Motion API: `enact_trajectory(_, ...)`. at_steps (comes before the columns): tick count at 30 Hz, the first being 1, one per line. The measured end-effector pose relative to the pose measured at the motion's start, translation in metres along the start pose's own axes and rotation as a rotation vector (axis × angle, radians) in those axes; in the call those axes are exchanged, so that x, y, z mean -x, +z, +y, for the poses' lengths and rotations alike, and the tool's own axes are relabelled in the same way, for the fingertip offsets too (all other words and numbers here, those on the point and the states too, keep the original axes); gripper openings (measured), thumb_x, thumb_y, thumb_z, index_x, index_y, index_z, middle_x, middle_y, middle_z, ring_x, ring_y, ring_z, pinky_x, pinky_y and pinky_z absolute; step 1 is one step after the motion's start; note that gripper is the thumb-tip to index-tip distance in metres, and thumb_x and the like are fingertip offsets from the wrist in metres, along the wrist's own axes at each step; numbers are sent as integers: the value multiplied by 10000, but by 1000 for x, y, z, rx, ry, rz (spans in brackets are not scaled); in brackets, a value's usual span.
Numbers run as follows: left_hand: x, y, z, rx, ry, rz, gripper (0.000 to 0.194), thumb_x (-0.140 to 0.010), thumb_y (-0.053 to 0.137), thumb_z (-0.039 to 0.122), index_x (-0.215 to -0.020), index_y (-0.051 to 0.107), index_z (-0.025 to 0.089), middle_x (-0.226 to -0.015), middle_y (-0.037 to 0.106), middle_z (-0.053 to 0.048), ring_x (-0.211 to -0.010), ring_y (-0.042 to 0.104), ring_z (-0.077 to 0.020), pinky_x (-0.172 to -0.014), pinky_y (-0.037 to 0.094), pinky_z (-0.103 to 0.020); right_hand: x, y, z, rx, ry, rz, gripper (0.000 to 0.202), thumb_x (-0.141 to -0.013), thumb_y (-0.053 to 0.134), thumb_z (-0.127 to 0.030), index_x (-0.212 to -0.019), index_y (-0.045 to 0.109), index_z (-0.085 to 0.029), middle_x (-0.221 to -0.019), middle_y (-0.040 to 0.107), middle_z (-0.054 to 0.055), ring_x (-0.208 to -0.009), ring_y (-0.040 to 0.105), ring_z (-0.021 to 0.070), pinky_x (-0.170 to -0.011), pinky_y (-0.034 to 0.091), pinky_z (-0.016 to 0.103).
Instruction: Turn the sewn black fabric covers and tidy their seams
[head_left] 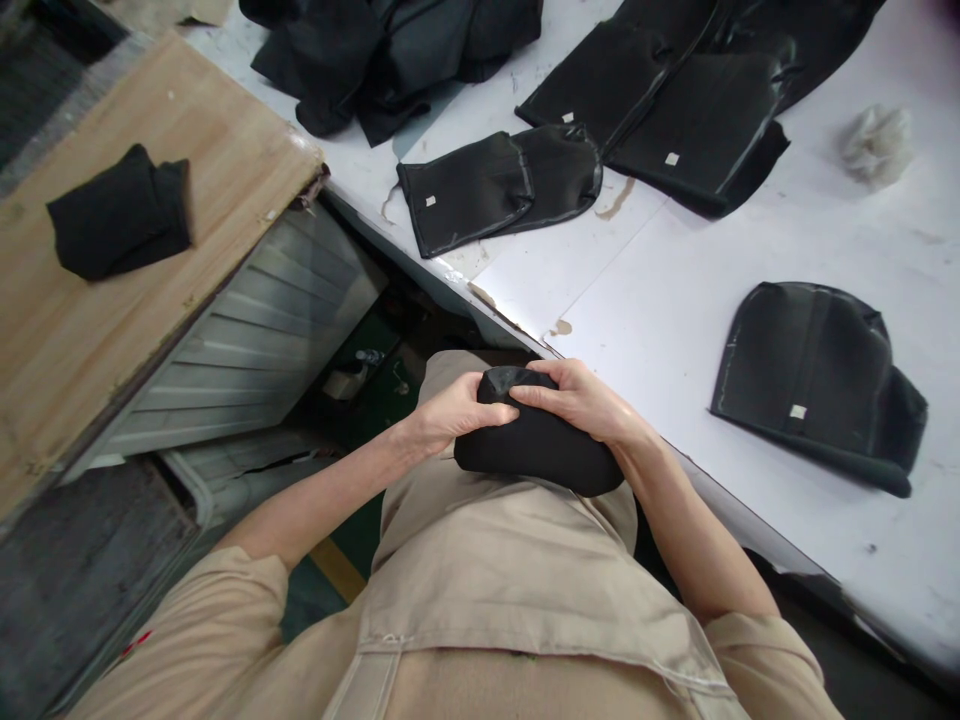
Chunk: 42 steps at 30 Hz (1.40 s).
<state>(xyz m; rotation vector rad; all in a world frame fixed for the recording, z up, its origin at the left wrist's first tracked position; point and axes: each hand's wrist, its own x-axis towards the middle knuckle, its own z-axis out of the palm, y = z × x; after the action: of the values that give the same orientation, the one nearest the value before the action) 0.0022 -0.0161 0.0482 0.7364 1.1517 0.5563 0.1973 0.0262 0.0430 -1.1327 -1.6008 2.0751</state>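
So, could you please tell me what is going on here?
Someone in tan clothing is holding a black piece over the lap, with the left hand and right hand both gripping its upper part. On the white table ahead lie more black pieces, several with small pale tags, and a dark heap. A folded black item rests on the wooden surface to the left.

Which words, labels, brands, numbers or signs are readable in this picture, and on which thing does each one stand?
No text can be read.
Four small pale squares on the black pieces on the white table: too small to tell if they bear writing.
Red mark on the left sleeve: too small to read.
Black item in the left hand and right hand: no writing seen.
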Motion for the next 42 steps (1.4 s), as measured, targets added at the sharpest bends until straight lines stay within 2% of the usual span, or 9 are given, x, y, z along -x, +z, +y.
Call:
enact_trajectory(6,-1,-1,0,-56,5,12,207,-618,705,129,-822,695,94,-741,672,-19,-662,583,-115,-600,433,-198,0,-1,4,15,-22,22,356,-827,653,-505,-796,622,-152,-672,569,-25,-589,483,103,-510,353,223)
enact_trajectory(11,-2,-6,-3,-24,10,-60,350,-661,775,210,-988,712,101,-896,718,-61,-794,639,-159,-717,489,-236,1,-3,4,5,2,10,342,-829,652,-494,-851,652,-153,-703,606,-13,-614,516,118,-531,381,230)
enact_trajectory(13,-3,-5,-5,-8,5,-32,357,-653,790,218,-982,713,101,-907,722,-65,-790,643,-160,-728,494,-242,1,-2,3,12,0,6,342,-830,650,-498,-832,639,-157,-690,593,-19,-598,507,114,-515,369,227)
enact_trajectory(18,-4,-2,-5,-83,23,41,207,-647,729,137,-849,702,98,-763,680,-21,-669,587,-115,-615,443,-201,1,-1,2,43,-6,26,348,-832,651,-500,-801,626,-154,-671,571,-26,-587,489,107,-510,358,226)
enact_trajectory(20,-3,-5,-3,-103,26,-1,211,-641,724,125,-848,699,94,-770,679,-22,-678,584,-114,-618,442,-197,1,-2,4,42,-6,34,345,-834,653,-495,-829,646,-149,-697,596,-15,-621,515,119,-537,382,230)
enact_trajectory(24,0,-15,-2,-28,24,-124,313,-696,761,196,-988,701,104,-912,714,-51,-787,628,-136,-717,485,-217,3,-6,7,1,-1,14,378,-846,641,-514,-919,679,-144,-756,644,6,-679,566,146,-597,434,248)
enact_trajectory(30,2,-19,-9,80,-23,-122,368,-695,808,250,-1018,713,102,-956,740,-86,-814,667,-158,-772,511,-247,5,-10,10,-36,-4,5,382,-852,630,-536,-868,657,-156,-769,636,6,-691,559,143,-587,429,238)
enact_trajectory(36,3,-12,-8,105,-14,-84,356,-665,814,236,-984,724,106,-891,739,-69,-784,661,-155,-744,501,-242,10,-13,2,101,-75,-12,333,-755,743,-455,-883,637,-167,-747,587,-12,-671,516,132,-556,405,221)
enact_trajectory(42,5,-4,-5,48,16,-45,254,-656,788,227,-861,713,97,-792,702,-41,-709,620,-133,-669,471,-220,10,-5,-4,156,-45,-37,249,-764,652,-309,-952,690,-151,-743,617,-20,-656,537,129,-571,416,218)
